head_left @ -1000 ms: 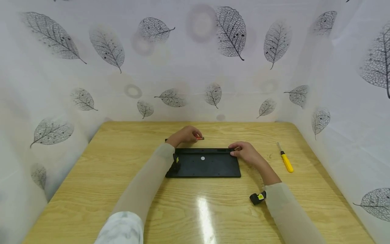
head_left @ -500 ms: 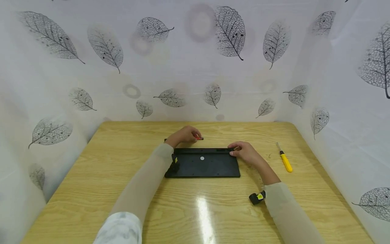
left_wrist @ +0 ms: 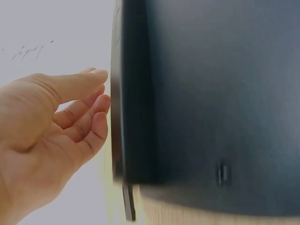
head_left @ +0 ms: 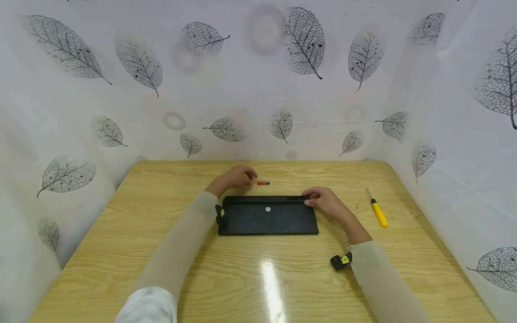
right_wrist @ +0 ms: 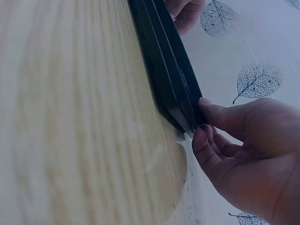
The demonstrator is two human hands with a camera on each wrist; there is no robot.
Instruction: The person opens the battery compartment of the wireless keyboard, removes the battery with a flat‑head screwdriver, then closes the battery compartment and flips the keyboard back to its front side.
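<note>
A black keyboard [head_left: 268, 220] lies underside up on the table, its raised bar along the far edge. Thumb and fingers of my right hand [head_left: 326, 201] pinch its far right corner, beside a slot in the bar; the right wrist view shows this grip on the corner [right_wrist: 194, 110]. Beyond the far edge, my left hand [head_left: 235, 176] is over the table with nothing in it, fingers loosely bent. A red and black battery [head_left: 264, 183] lies just right of its fingertips. In the left wrist view the left hand [left_wrist: 56, 122] is beside the dark keyboard edge [left_wrist: 136, 103].
A screwdriver [head_left: 378, 213] with a yellow handle lies on the wooden table [head_left: 141, 215] at the right. A thin dark strip [left_wrist: 129, 201] sticks out past the keyboard in the left wrist view. Leaf-patterned white cloth [head_left: 242, 89] surrounds the back and sides.
My left hand has let go of the battery and moved left, leaving it on the table. My right hand stays on the keyboard's corner.
</note>
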